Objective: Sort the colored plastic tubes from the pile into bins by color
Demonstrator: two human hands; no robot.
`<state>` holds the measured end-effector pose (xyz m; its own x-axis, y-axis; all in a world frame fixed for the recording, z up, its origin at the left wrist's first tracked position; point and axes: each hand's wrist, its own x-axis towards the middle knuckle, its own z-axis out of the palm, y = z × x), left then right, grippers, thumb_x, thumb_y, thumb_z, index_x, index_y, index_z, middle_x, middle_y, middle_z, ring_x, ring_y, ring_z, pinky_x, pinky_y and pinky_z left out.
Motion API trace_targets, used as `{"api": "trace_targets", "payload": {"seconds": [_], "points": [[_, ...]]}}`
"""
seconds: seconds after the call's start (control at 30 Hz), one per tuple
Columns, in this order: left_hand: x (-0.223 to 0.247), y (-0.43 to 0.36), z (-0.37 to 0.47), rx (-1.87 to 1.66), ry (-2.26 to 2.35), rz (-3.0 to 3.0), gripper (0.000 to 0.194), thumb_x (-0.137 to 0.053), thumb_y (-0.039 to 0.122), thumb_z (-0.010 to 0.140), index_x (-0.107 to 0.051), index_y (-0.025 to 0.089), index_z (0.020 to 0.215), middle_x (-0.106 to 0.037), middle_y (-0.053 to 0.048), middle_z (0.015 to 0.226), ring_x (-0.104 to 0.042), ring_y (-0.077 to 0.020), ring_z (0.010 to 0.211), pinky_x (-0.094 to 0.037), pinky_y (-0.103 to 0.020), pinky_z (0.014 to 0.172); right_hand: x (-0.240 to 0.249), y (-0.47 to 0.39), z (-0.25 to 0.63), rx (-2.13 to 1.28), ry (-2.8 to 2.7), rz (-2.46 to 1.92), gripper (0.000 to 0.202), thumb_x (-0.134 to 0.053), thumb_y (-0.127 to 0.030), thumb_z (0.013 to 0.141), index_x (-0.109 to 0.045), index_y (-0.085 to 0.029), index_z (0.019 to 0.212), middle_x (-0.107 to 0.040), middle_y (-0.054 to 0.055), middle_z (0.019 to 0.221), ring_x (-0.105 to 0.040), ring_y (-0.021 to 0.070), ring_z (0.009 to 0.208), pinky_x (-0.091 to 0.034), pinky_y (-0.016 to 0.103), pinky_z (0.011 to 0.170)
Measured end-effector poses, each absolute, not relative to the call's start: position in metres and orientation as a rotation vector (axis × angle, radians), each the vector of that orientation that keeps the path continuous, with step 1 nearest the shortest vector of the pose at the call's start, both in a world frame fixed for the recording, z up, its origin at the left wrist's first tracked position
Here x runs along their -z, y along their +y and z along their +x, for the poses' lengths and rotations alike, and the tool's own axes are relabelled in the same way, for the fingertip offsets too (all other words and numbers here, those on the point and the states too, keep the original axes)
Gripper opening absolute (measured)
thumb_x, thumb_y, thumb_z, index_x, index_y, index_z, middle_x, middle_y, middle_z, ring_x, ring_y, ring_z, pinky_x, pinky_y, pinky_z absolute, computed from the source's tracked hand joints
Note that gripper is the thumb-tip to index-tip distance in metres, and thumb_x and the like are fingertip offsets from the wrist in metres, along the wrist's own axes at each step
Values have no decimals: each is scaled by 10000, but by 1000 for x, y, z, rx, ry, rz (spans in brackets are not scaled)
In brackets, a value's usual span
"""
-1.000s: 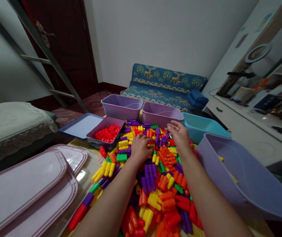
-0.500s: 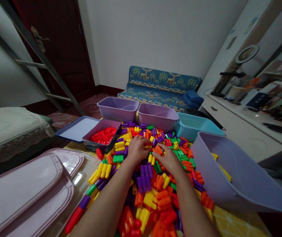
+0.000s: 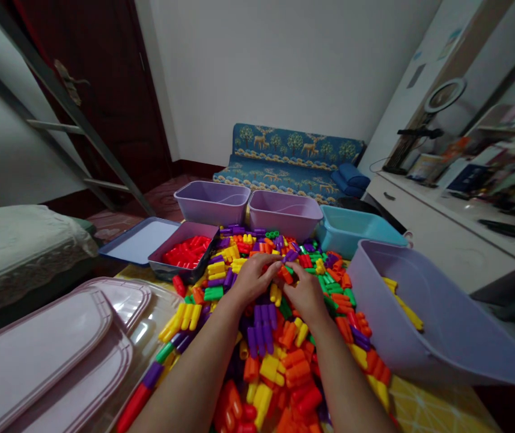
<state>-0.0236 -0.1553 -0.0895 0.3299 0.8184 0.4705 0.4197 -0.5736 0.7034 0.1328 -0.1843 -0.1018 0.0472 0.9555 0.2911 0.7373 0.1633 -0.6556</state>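
Over the middle of a heap of coloured plastic tube-shaped building blocks, my hands are close together. My left hand (image 3: 256, 278) has its fingers bent and its thumb against an orange building block (image 3: 286, 274). From the other side, the fingers of my right hand (image 3: 304, 293) close on the same block. A purple block (image 3: 290, 256) shows at the fingertips; whether it is gripped too, I cannot tell. Below the hands lie joined purple blocks (image 3: 262, 328) and yellow blocks (image 3: 276, 294).
An open tin (image 3: 214, 248) of red blocks stands left, beside its lid (image 3: 137, 240). Two purple bins (image 3: 212, 210) and a turquoise bin (image 3: 351, 240) line the back. A larger lilac bin (image 3: 401, 337) at right holds yellow blocks (image 3: 404, 304). Pink lids (image 3: 36, 349) lie at left.
My hands have drawn together and their fingers have closed around the orange block. The view has shifted slightly; the bins and tin stay put.
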Motion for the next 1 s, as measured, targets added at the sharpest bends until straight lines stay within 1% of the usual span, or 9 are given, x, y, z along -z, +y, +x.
{"api": "trace_targets", "payload": {"seconds": [0.2,0.27,0.4,0.5,0.6,0.7,0.77,0.83,1.0], "points": [[96,-151,-23,-1110,1416,2240,175,-584,194,946,-745,142,991,-665,-56,938,-612,-173,880,-443,-223,778,94,-183,148,-342,-1852,-1631,499,-657,-194,765,-595,-151,1258,-627,112,1242,-592,259,1147,-442,355,991],[98,-149,-23,-1085,1520,2219,143,-615,149,918,-751,148,963,-660,-49,922,-612,-165,860,-434,-211,763,84,-187,157,-331,-1889,-1657,474,-662,-205,777,-602,-129,1242,-620,120,1238,-577,258,1162,-418,363,1019],[97,-147,-25,-1063,1605,2173,156,-602,116,916,-753,141,883,-670,-43,877,-622,-157,825,-420,-200,734,57,-205,160,-402,-2035,-1651,272,-686,-274,779,-688,-203,1042,-663,65,1098,-612,236,1061,-437,342,950],[96,-147,-26,-1053,1629,2153,146,-622,96,893,-757,146,866,-687,-38,878,-631,-159,818,-408,-201,710,47,-219,150,-386,-2285,-1641,249,-656,-122,720,-708,-237,934,-629,45,1123,-616,218,1035,-441,304,886],[96,-148,-26,-1038,1646,2147,140,-631,117,899,-764,161,906,-697,-30,891,-637,-160,816,-400,-207,692,48,-226,139,-304,-2418,-1728,443,-656,-76,674,-682,-250,1081,-553,76,1253,-595,245,1094,-447,314,872],[95,-149,-25,-1020,1645,2161,142,-639,141,904,-762,172,968,-702,-23,924,-643,-167,849,-404,-211,701,53,-227,132,-333,-2443,-1784,633,-775,-210,643,-607,-272,1250,-466,112,1359,-545,302,1179,-448,369,922],[95,-150,-25,-1002,1638,2174,149,-642,168,908,-757,178,1003,-703,-20,946,-644,-171,866,-410,-214,707,57,-224,128,-313,-2403,-1835,616,-807,-229,626,-627,-271,1213,-477,108,1335,-538,313,1181,-452,384,931],[94,-150,-25,-979,1633,2180,160,-645,190,911,-751,183,1031,-704,-18,957,-645,-172,872,-417,-217,710,63,-219,127,-251,-2312,-1866,509,-763,-151,660,-653,-260,1146,-508,95,1281,-552,299,1162,-460,371,922],[96,-149,-26,-959,1575,2208,189,-666,226,903,-740,190,1074,-701,-14,974,-646,-172,879,-438,-222,727,86,-199,134,-270,-1989,-1824,465,-697,-82,715,-642,-162,1170,-502,134,1282,-584,265,1124,-463,344,953]]}}
